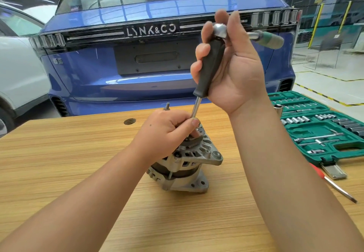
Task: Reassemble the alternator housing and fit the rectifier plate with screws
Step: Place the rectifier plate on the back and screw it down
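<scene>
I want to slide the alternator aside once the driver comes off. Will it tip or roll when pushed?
Probably heavy for its size: the alternator looks like cast metal. It stands on end on the table, on a flat lugged base, so it should slide rather than roll. It is fairly tall, and the left hand holds its top, so a high push might tip it; push low.

Counts: 1 alternator (184,165) on 1 wooden counter (78,153). 2 hands: left hand (167,131), right hand (232,64). 1 black-handled driver (209,68), 1 ratchet (262,37) w/ green handle. 1 green socket case (323,131), open; sockets inside too small to count exactly. 1 red-handled screwdriver (334,184) beside the case. 1 threaded stud (167,106) showing behind left hand. 2 cars: 1 blue car (153,54), 1 white car (17,70).
</scene>
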`<move>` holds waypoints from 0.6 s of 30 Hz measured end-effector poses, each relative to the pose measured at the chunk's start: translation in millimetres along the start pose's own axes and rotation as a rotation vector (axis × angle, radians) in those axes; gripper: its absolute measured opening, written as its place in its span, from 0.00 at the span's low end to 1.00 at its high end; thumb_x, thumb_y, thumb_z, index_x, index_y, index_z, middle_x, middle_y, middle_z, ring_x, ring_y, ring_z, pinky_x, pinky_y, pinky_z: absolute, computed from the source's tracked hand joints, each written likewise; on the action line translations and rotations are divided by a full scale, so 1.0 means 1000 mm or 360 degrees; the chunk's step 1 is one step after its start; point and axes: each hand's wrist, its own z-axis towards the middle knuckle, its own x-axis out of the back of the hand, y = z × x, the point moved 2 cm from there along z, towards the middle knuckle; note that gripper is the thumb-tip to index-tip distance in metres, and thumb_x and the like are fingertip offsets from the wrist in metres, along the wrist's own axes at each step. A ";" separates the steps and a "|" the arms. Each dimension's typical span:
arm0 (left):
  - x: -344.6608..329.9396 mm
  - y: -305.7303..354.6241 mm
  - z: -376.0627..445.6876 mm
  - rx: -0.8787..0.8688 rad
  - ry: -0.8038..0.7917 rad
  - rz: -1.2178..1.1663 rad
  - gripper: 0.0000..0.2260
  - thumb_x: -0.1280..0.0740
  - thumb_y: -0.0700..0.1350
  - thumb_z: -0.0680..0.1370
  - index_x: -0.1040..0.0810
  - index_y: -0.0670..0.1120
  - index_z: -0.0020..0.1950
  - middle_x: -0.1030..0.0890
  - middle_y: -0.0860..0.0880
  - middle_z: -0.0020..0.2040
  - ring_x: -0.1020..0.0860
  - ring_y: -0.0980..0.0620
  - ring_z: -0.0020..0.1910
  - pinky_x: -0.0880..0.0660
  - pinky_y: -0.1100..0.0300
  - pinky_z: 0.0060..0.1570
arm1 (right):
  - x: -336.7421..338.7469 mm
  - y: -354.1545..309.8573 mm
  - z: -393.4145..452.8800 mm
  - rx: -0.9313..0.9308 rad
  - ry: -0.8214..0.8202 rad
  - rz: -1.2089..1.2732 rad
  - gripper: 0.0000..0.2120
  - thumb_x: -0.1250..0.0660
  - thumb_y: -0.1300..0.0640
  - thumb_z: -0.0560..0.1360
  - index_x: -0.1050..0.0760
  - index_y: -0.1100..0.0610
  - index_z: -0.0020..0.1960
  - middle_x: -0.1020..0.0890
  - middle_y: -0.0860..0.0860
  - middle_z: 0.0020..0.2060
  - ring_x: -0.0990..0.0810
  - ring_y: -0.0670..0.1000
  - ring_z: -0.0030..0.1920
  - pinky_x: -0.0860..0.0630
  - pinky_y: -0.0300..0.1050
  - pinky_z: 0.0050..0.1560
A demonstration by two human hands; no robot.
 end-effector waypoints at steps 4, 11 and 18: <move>0.000 0.002 -0.001 0.0013 0.0020 -0.0023 0.13 0.36 0.49 0.82 0.14 0.49 0.43 0.17 0.63 0.36 0.24 0.62 0.29 0.33 0.71 0.32 | -0.008 0.005 -0.002 0.0417 0.0272 -0.0223 0.07 0.40 0.57 0.85 0.26 0.54 0.50 0.18 0.50 0.42 0.22 0.49 0.34 0.26 0.43 0.35; 0.001 0.005 -0.001 0.0016 -0.0010 0.0034 0.12 0.34 0.45 0.83 0.14 0.48 0.43 0.17 0.61 0.34 0.24 0.63 0.31 0.33 0.72 0.32 | -0.014 0.012 -0.009 0.1221 0.0767 -0.0975 0.03 0.33 0.63 0.81 0.24 0.56 0.52 0.20 0.49 0.39 0.21 0.51 0.34 0.24 0.44 0.35; 0.002 0.005 0.001 -0.0012 -0.0043 0.0082 0.12 0.35 0.45 0.84 0.14 0.47 0.45 0.16 0.61 0.38 0.21 0.65 0.40 0.32 0.75 0.40 | 0.010 -0.001 0.004 -0.0015 0.0426 -0.0046 0.25 0.53 0.36 0.84 0.26 0.53 0.56 0.15 0.49 0.38 0.24 0.46 0.27 0.30 0.38 0.30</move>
